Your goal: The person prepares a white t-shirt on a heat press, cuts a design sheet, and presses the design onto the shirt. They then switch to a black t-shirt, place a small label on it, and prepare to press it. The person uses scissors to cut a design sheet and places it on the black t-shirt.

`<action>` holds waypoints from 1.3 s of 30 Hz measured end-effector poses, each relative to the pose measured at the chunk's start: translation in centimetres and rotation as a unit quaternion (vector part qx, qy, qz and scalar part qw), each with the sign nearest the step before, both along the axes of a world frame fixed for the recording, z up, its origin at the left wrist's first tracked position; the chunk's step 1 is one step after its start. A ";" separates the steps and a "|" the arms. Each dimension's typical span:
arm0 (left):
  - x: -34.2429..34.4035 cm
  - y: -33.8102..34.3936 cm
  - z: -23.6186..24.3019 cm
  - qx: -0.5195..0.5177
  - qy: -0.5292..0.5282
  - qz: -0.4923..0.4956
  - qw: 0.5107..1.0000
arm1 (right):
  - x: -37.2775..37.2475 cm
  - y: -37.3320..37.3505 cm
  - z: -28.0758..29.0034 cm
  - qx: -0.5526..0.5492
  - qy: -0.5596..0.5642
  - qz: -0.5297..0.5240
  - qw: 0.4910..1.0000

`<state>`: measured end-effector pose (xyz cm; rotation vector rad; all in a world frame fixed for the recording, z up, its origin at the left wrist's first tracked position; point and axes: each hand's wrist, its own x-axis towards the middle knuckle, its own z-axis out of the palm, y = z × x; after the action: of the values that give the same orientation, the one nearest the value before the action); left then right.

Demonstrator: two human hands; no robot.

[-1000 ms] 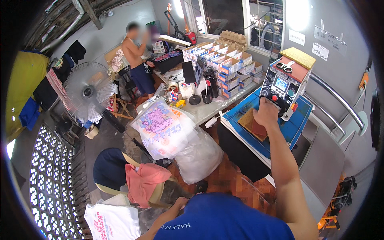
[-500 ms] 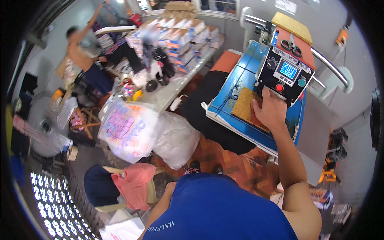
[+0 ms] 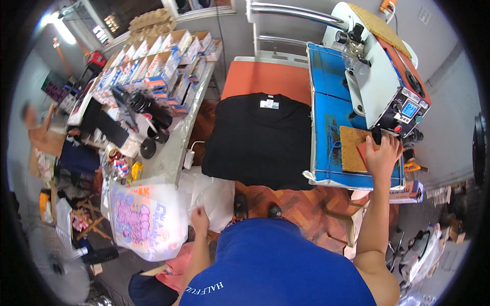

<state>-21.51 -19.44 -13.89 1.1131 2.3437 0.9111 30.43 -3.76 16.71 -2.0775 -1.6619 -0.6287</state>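
Note:
My right hand (image 3: 383,154) is closed around the black handle (image 3: 376,135) at the front of a heat press (image 3: 403,113). Just left of that hand lies a brown spongy pad (image 3: 352,149) with an orange piece beside it, on a blue board (image 3: 324,109). A black T-shirt (image 3: 259,140) is spread over an orange platen (image 3: 268,76), its collar at the far side. My left hand (image 3: 199,219) hangs low on the left with loosely curled fingers and nothing visible in them. It is nearest a clear printed film sheet (image 3: 148,219) and a whitish plastic bag (image 3: 217,199).
A long table (image 3: 176,140) on the left carries stacked open boxes (image 3: 153,66) and black bottles (image 3: 150,109). Scissors (image 3: 414,84) rest atop the press. A fan (image 3: 58,265) and a dark chair (image 3: 148,289) stand lower left. Another person (image 3: 53,143) works at the far left.
The view has turned, bringing the black T-shirt fully into sight. My right hand stays on the press handle, near the blue board's right edge. My left hand has come up more into view.

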 end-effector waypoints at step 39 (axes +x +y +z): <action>48.8 31.6 26.5 -0.154 -0.548 -0.592 0.570 | 16.4 -1.6 1.6 -0.150 0.143 -0.203 0.957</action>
<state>27.30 12.20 12.60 1.0923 0.3933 0.3378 46.84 -5.34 18.35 -2.6144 -1.2365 -0.1786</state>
